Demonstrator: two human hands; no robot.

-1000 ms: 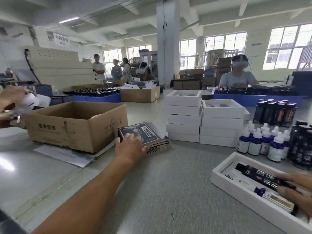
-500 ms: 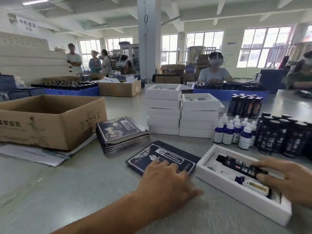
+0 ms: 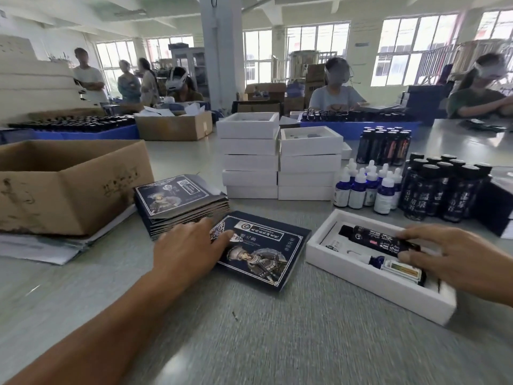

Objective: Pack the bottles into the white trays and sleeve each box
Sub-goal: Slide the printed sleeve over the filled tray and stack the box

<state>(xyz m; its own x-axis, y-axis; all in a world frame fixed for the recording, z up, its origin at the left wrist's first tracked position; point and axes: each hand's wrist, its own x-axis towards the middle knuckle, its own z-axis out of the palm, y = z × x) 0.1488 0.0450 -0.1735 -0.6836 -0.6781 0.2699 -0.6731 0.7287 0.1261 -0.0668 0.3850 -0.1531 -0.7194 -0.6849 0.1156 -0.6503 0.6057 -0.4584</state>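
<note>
A white tray [image 3: 358, 269] lies at the right front of the table. In it lie a long black bottle [image 3: 372, 237] and a small blue dropper bottle [image 3: 388, 265]. My right hand [image 3: 455, 259] rests on both bottles with its fingers spread over them. A flat dark printed sleeve [image 3: 263, 251] lies left of the tray. My left hand [image 3: 188, 251] presses on the sleeve's left edge with straight fingers. Behind it is a stack of the same sleeves [image 3: 177, 204].
Two stacks of white trays [image 3: 280, 159] stand behind the sleeve. Blue dropper bottles [image 3: 366, 190] and black bottles [image 3: 444, 190] stand at the right. An open cardboard box [image 3: 69, 184] sits at the left on loose papers. Other people work at tables farther back.
My left hand took one sleeve from the stack and slid it toward the tray. My right hand has stayed on the bottles in the tray. The view has swung right.
</note>
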